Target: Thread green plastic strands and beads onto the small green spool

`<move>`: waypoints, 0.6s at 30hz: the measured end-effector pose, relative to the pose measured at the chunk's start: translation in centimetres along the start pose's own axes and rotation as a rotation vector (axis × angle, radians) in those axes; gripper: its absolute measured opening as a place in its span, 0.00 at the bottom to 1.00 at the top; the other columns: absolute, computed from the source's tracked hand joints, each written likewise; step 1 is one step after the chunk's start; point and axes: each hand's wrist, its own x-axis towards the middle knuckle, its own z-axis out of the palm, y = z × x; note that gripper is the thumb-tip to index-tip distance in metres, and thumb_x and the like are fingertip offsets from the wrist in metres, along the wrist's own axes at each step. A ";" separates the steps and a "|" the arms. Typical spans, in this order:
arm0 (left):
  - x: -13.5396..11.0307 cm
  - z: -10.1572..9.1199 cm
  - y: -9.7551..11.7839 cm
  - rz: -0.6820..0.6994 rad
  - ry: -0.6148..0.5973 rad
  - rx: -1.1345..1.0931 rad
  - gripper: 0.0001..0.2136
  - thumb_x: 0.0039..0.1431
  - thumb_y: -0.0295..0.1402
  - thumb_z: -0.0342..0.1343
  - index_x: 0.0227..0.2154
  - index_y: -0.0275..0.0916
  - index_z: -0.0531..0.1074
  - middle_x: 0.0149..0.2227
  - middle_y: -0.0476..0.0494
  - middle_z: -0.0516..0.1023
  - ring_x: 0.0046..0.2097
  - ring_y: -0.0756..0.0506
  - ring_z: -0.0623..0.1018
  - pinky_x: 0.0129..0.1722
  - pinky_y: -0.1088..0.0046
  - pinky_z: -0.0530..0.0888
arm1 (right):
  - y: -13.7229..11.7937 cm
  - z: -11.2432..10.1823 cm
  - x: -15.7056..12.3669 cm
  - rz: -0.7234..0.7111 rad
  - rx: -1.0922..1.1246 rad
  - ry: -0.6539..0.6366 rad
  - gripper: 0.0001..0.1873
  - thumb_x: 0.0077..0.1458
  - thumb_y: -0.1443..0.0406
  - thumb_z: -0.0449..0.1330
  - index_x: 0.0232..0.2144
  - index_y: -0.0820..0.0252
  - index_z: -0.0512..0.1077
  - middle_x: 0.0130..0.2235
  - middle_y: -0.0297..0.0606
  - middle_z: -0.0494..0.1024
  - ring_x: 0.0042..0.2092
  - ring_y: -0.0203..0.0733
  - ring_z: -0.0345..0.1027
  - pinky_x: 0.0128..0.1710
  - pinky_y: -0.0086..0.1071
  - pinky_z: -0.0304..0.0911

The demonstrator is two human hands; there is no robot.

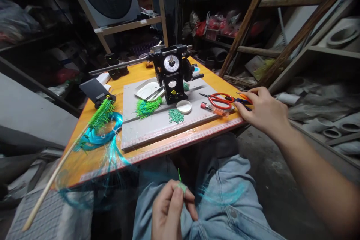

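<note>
My left hand (170, 208) rests over my lap and pinches a small green bead with a short green strand (180, 183) sticking up from it. My right hand (263, 110) reaches to the table's right edge, its fingers curled on a dark blue and orange tool (242, 101) next to the red-handled scissors (221, 100). A red and clear pen-like tool (215, 110) lies just in front of the scissors. A pile of green beads (176, 116) and a white lid (184, 106) sit on the grey cutting mat (146, 127).
A black winding machine with a dial (172, 77) stands mid-mat, beside a white tray (146, 89) and a green strand bundle (147, 107). A wooden stick with green bristles (99, 116) and teal fibres (102, 138) lie at the left. Shelves and a wooden ladder (253, 11) stand behind.
</note>
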 end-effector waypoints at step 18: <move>-0.4 1.4 0.3 -0.008 0.030 0.099 0.15 0.48 0.45 0.66 0.22 0.36 0.73 0.13 0.48 0.73 0.18 0.53 0.68 0.21 0.80 0.61 | -13.1 -3.7 -6.5 -0.184 1.232 -0.833 0.08 0.58 0.66 0.60 0.29 0.63 0.76 0.31 0.36 0.74 0.33 0.36 0.70 0.32 0.27 0.66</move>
